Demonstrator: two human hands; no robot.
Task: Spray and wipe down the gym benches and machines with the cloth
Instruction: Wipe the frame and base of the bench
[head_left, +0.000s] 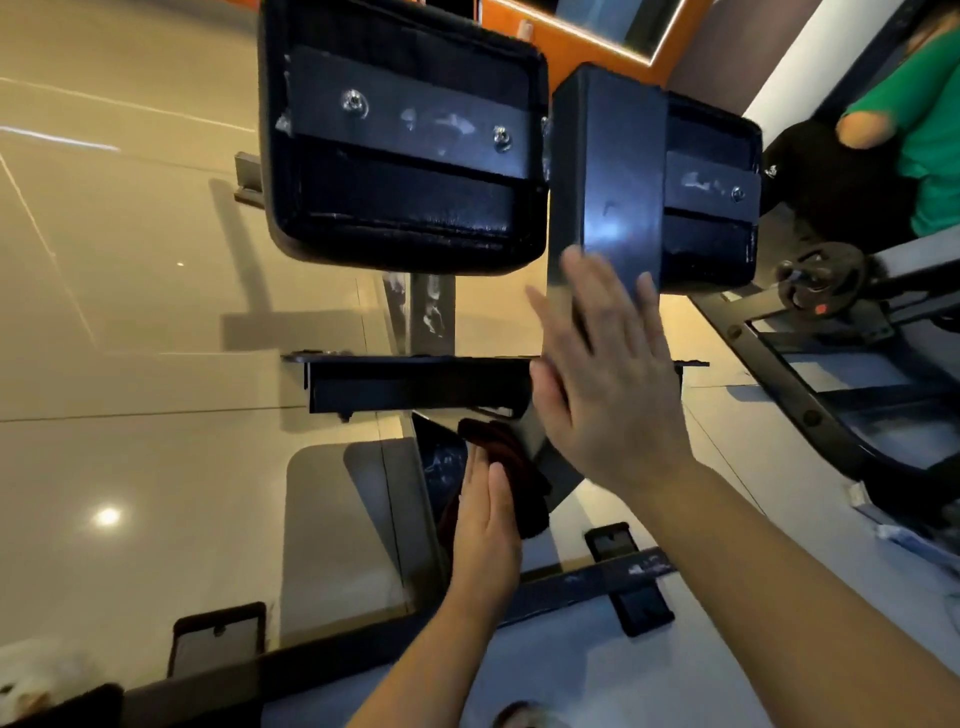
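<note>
I look at a black gym machine from behind its pads: a large pad (400, 156) with a bolted metal strap, a smaller pad (711, 192) to the right, and a central black post (605, 171) between them. My right hand (608, 379) is flat, fingers straight, against the lower part of this post. My left hand (485, 530) presses a dark red cloth (511, 467) onto the slanted frame bar (444, 467) below. No spray bottle is in view.
The machine's base bars (587, 577) with rubber feet run across glossy beige floor tiles (130, 312). Another machine frame with a weight plate (823, 283) stands at the right. A person in a green shirt (930, 119) is at the upper right.
</note>
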